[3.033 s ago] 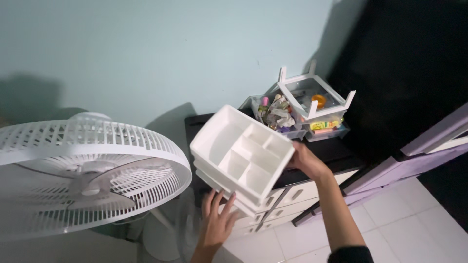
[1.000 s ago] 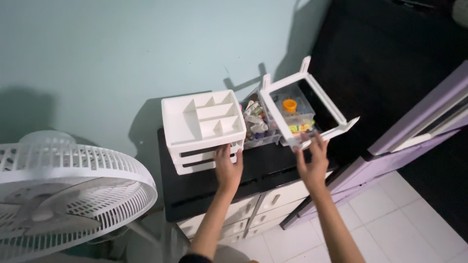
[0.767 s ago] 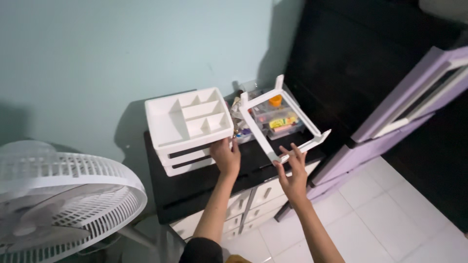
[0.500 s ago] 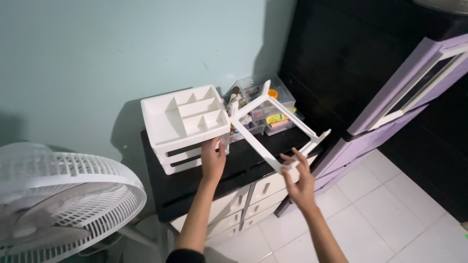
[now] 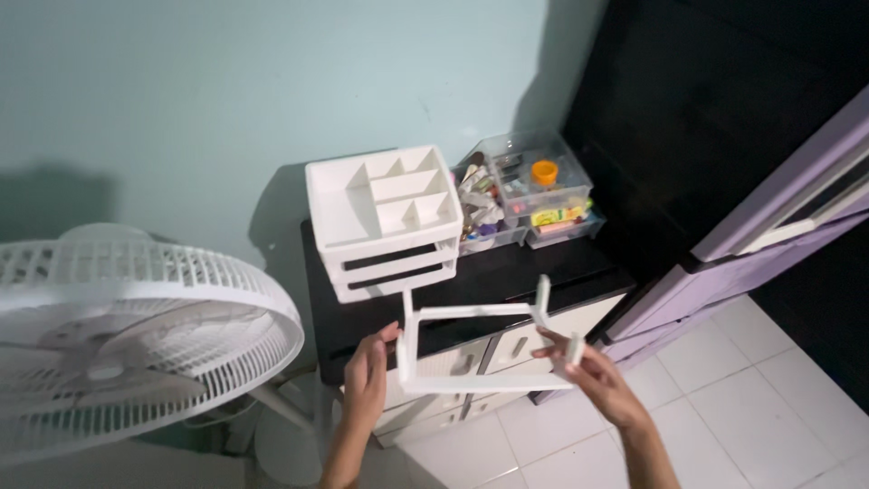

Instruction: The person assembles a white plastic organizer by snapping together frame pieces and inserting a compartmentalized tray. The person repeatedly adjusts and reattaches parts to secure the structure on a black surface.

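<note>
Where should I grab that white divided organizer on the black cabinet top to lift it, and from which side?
Take the white organizer by its two short side walls, one hand coming in from each side, low near the drawer slots. Its open compartments face up, so keep it level. The right side sits close to the clear box, so there the grip has less room.

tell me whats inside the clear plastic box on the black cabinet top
The clear box holds an orange-capped jar, a yellow packet and small mixed items too blurred to tell. What lies lower in the box is covered.

Dim, soft focus, heavy wall shadows
</note>
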